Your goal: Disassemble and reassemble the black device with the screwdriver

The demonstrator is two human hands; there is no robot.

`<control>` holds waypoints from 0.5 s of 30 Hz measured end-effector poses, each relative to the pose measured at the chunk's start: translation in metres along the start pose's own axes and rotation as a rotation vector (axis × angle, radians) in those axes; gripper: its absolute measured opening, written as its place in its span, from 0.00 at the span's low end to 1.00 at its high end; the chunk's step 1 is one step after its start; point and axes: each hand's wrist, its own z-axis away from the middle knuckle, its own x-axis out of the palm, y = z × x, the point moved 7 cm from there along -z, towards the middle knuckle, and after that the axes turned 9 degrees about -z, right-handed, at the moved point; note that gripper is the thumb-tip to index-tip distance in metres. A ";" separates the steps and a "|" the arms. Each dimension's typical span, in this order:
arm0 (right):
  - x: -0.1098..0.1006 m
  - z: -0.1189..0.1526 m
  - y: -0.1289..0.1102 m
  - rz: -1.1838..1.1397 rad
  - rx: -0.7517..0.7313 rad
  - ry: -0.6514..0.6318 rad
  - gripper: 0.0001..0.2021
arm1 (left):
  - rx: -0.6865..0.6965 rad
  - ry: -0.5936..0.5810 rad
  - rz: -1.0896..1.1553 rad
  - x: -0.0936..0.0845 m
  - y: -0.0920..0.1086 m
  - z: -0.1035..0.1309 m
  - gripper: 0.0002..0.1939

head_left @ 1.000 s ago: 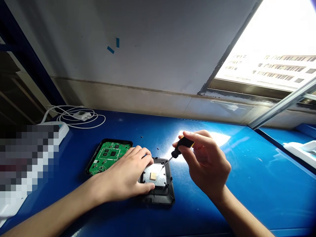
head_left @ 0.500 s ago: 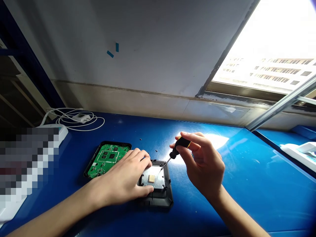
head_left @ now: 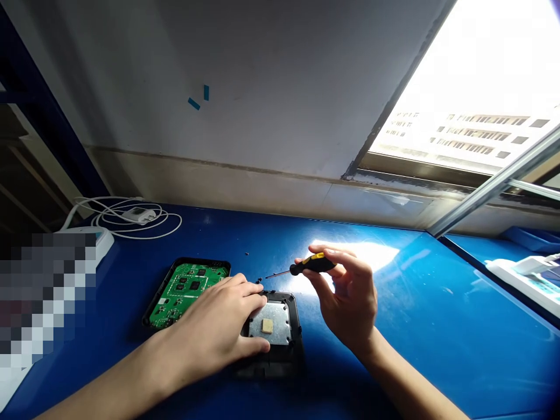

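Currently, right hand (head_left: 350, 297): fingers closed around the screwdriver (head_left: 321, 264), its tip off the plate (head_left: 279, 332), near dark bits (head_left: 259, 281).
Left hand (head_left: 216, 319): fingers spread, resting over the cover (head_left: 286, 366).
Cover: lower centre of the frame, on the bench (head_left: 406, 361); apart from the case (head_left: 150, 300), so that separation looks done.
Plate: lying in the cover, not lifted out; cannot tell whether loosened.
Board (head_left: 186, 286): left of centre, exposed, seemingly still seated in the case.
Dark bits: loose, possibly removed screws.
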 end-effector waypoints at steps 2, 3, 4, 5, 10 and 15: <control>0.002 0.002 0.004 -0.017 0.026 0.000 0.30 | 0.003 0.010 0.009 -0.001 0.000 -0.001 0.20; 0.003 0.003 0.006 -0.022 0.036 -0.001 0.30 | 0.004 0.017 0.015 -0.001 0.000 -0.001 0.19; 0.004 0.004 0.008 -0.024 0.047 -0.005 0.30 | 0.005 0.022 0.022 -0.002 0.000 -0.001 0.19; 0.004 0.005 0.009 -0.024 0.056 -0.008 0.30 | 0.004 0.024 0.027 -0.002 0.000 -0.002 0.19; 0.004 0.003 0.011 -0.022 0.059 -0.008 0.29 | -0.004 0.021 0.043 -0.003 0.001 0.000 0.18; -0.012 -0.004 0.004 0.054 0.009 0.098 0.26 | -0.006 0.037 0.047 -0.005 0.001 0.000 0.18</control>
